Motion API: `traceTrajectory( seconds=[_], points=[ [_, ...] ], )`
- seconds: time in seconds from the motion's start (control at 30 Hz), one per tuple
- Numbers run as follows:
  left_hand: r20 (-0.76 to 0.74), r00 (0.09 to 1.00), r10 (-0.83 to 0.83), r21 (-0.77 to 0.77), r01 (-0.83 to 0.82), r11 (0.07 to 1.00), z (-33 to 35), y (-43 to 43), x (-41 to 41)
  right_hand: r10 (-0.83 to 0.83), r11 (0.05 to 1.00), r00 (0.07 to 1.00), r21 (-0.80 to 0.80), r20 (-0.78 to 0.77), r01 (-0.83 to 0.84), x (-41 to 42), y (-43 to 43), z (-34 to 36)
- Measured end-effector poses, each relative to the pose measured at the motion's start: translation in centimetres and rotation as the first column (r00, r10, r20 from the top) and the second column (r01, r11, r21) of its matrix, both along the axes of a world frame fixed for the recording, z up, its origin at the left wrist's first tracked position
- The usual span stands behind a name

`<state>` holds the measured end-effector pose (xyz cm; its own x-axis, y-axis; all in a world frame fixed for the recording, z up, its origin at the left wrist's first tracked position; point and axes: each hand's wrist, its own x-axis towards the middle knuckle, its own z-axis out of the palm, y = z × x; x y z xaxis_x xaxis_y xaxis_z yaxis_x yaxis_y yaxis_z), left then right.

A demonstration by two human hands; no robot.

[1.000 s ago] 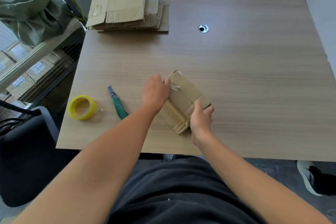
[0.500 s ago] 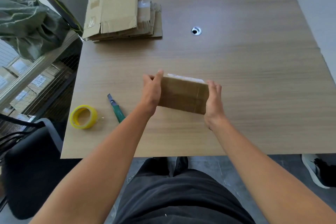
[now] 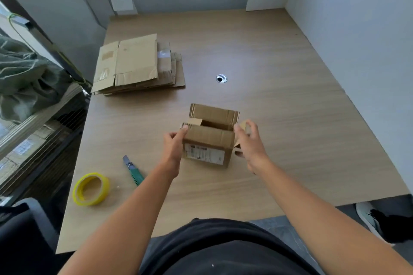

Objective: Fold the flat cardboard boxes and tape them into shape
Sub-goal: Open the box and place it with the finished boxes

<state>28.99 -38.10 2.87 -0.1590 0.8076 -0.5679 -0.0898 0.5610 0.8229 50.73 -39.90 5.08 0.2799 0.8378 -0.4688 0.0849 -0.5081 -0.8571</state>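
Observation:
A small brown cardboard box (image 3: 209, 138) stands upright on the wooden table (image 3: 279, 105), top flaps open, a white label on its near side. My left hand (image 3: 174, 144) grips the box's left edge, thumb on the near flap. My right hand (image 3: 249, 140) holds the right side flap, fingers curled around it. A stack of flat cardboard boxes (image 3: 136, 65) lies at the table's far left. A yellow tape roll (image 3: 91, 188) and a green utility knife (image 3: 133, 170) lie near the left front.
A round cable hole (image 3: 221, 78) sits in the table beyond the box. White walls close the back and right. A green cloth bundle (image 3: 26, 78) and window rail are at left. A dark chair (image 3: 24, 230) stands at the front left; a shoe (image 3: 377, 219) is on the floor at right.
The box was turned from lying closed side up between my hands to standing with its open flaps upward. My view tilted up, showing the walls.

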Motion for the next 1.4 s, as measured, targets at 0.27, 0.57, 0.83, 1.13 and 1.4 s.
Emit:
traceTrajectory(
  seconds=[0.27,0.57,0.83,1.13,1.4],
  points=[
    [-0.035,0.997,0.069,-0.063,-0.071,0.995,-1.6,0.7,1.5,0.245,0.967,0.85,-0.056,0.466,-0.247,-0.5,-3.3,-2.5],
    [-0.377,0.89,-0.257,0.398,0.407,0.823,-2.4,1.4,-1.1,0.465,0.767,0.18,-0.293,0.867,-0.571,0.9,-2.1,-2.8],
    [-0.946,0.188,-0.263,0.071,0.914,0.398,-3.4,1.8,-1.1,0.565,0.75,0.241,-0.369,0.789,-0.549,0.9,-1.1,-3.6],
    [-0.776,0.441,-0.451,-0.099,0.621,0.777,-3.7,4.0,-0.1,0.462,0.808,0.184,-0.327,0.868,-0.489,-0.5,-2.9,-5.2],
    [-0.945,0.323,-0.044,0.224,0.742,0.631,-3.5,5.0,4.2,0.395,0.876,0.251,-0.279,0.884,-0.394,1.1,-0.4,-5.8]
  ],
)
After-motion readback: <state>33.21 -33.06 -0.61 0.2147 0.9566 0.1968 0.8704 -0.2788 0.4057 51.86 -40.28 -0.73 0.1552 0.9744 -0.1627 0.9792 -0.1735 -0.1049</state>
